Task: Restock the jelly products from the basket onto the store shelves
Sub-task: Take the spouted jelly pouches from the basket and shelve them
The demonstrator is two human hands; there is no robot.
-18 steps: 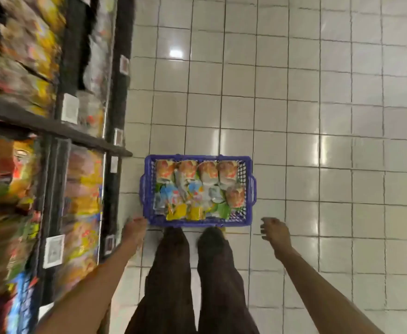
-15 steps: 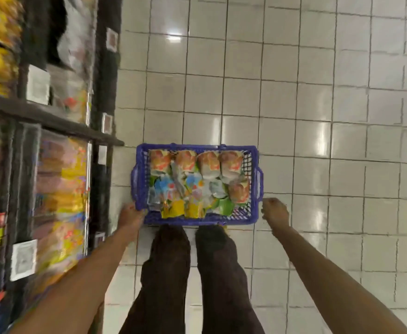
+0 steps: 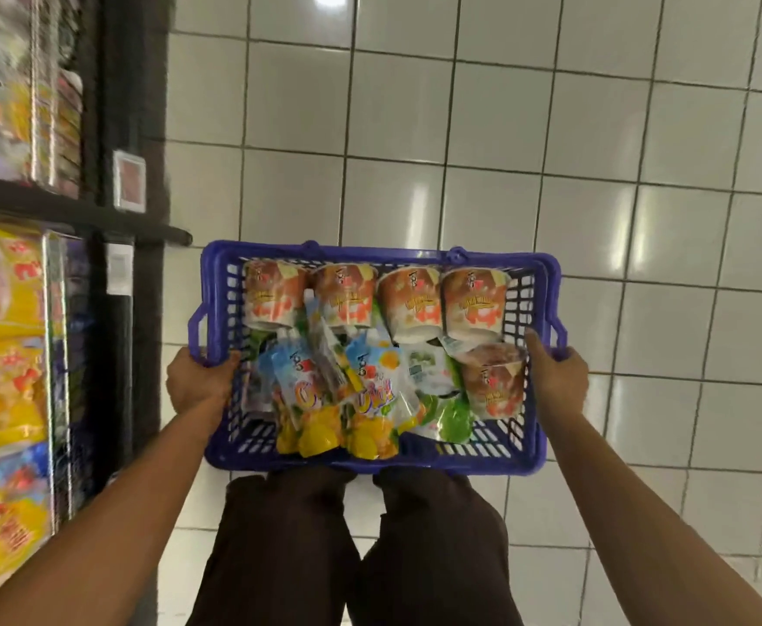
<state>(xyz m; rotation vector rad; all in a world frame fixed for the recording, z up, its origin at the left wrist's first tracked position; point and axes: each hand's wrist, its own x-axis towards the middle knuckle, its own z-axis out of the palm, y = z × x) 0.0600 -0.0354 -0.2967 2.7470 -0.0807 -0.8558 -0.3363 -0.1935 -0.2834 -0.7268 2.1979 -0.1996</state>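
Head view, looking straight down: glossy jelly pouches (image 3: 370,399) with yellow ends lie heaped in the near half of a blue plastic basket (image 3: 379,254). Their long axes run away from the person, yellow ends nearest. Along the far wall four tapered jelly cups (image 3: 474,302), printed in orange and brown, lie on their sides in a row. Their wide mouths point away and their narrow bases point toward the person. A fifth cup (image 3: 494,386) lies the same way by the right wall.

The basket is rectangular, with lattice walls, a smooth rim and a loop handle at each short end. Its long axis runs left to right across the view. The left hand (image 3: 196,381) grips the left rim just below that loop, fingers curled over the edge. The right hand (image 3: 555,377) grips the right rim, thumb inside the wall and fingers round the loop. The products lie between the two hands. Whether the basket rests on the floor (image 3: 460,128) or is lifted, I cannot tell.

Dark trousers (image 3: 415,558) show beneath its near edge. At the left stand black metal shelves (image 3: 67,214) with blurred yellow packets (image 3: 4,377) and a price tag (image 3: 129,187). Underfoot are shiny white square tiles with dark grout.
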